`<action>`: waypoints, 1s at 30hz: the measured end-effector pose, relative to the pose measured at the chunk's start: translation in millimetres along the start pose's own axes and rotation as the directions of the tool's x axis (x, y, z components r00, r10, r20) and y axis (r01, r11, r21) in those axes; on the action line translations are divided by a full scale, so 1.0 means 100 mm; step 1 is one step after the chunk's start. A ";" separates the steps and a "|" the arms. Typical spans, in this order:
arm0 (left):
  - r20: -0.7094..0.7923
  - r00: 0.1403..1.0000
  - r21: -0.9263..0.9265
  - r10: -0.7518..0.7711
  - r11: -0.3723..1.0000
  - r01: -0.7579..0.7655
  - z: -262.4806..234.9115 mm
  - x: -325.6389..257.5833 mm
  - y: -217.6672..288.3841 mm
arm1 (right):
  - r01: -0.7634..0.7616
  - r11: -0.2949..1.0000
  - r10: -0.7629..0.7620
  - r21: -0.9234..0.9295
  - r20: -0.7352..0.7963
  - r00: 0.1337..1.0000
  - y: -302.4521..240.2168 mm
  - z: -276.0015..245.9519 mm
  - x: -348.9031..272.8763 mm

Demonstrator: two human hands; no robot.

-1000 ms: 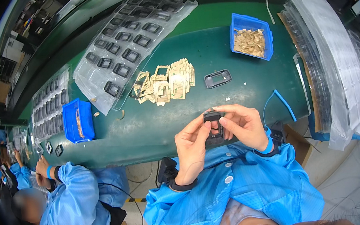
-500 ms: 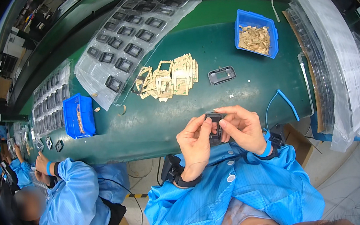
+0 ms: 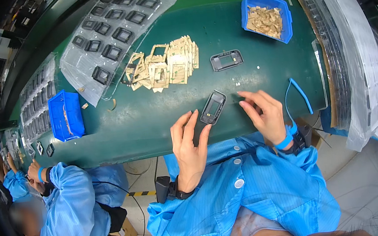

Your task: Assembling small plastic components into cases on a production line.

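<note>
A dark plastic frame with a rectangular window (image 3: 213, 107) lies tilted on the green table in front of me. My left hand (image 3: 188, 141) is open beside its lower left corner; the thumb tip appears to touch the lower edge, and the other fingertips are just off its left side. To the right, my right hand (image 3: 265, 114) is open, fingers spread and pointing toward the frame, with nothing visible between them. Another dark frame (image 3: 227, 60) lies farther away. Left of that is a heap of flat tan frame-shaped pieces (image 3: 176, 63).
A blue bin (image 3: 288, 25) with tan scraps stands far right, another blue bin (image 3: 75, 114) at left. Clear trays of dark frames (image 3: 71, 64) lie far left. Stacked trays (image 3: 350, 62) line the right edge. A blue cord (image 3: 302, 98) runs from my right wrist. A co-worker (image 3: 75, 205) sits at left.
The dark frame has gone from between both hands onto the table, farther from me. My hands have moved apart and their fingers have spread. The view has shifted slightly.
</note>
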State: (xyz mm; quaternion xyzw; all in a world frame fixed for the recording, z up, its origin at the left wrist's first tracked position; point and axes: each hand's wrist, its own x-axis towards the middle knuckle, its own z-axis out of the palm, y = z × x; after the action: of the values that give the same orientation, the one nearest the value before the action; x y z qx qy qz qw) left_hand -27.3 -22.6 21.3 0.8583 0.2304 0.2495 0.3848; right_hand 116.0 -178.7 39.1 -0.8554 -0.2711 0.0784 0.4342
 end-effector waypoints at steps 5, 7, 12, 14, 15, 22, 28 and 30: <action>-0.046 0.999 0.014 0.020 1.000 -0.020 0.09 0.12 0.01 | 0.479 0.874 -0.460 -0.089 0.168 0.872 0.04 0.05 0.41; -0.031 0.999 0.038 0.036 0.999 -0.035 0.14 0.18 -0.03 | 0.617 0.782 -0.582 -0.082 0.257 0.772 0.03 0.16 0.53; 0.031 0.994 0.029 0.104 0.994 -0.105 0.17 0.29 -0.10 | 0.577 0.816 -0.546 -0.012 0.311 0.778 0.06 0.24 0.51; 0.049 0.991 0.012 0.127 0.992 -0.128 0.16 0.32 -0.13 | 0.551 0.835 -0.517 -0.010 0.328 0.791 0.07 0.24 0.48; 0.073 0.985 -0.008 0.154 0.988 -0.154 0.16 0.32 -0.13 | 0.533 0.846 -0.496 -0.020 0.337 0.800 0.06 0.24 0.46; 0.101 0.986 -0.072 0.137 0.989 -0.130 0.14 0.41 -0.16 | 0.484 0.874 -0.471 0.046 0.326 0.820 0.05 0.24 0.48; 0.162 0.987 -0.066 0.019 0.998 -0.008 0.05 0.36 -0.11 | 0.387 0.920 -0.392 0.064 0.194 0.899 0.04 0.20 0.47; 0.137 0.989 -0.062 -0.061 0.996 0.069 0.09 0.26 -0.03 | 0.232 0.972 -0.236 0.040 0.162 0.958 -0.07 0.09 0.34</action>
State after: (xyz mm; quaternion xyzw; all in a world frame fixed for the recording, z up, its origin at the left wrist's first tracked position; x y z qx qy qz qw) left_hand -2.8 -10.1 20.3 0.8520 0.2234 0.1858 0.4356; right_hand 138.3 -150.6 42.8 -0.8034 -0.4046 0.1001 0.4252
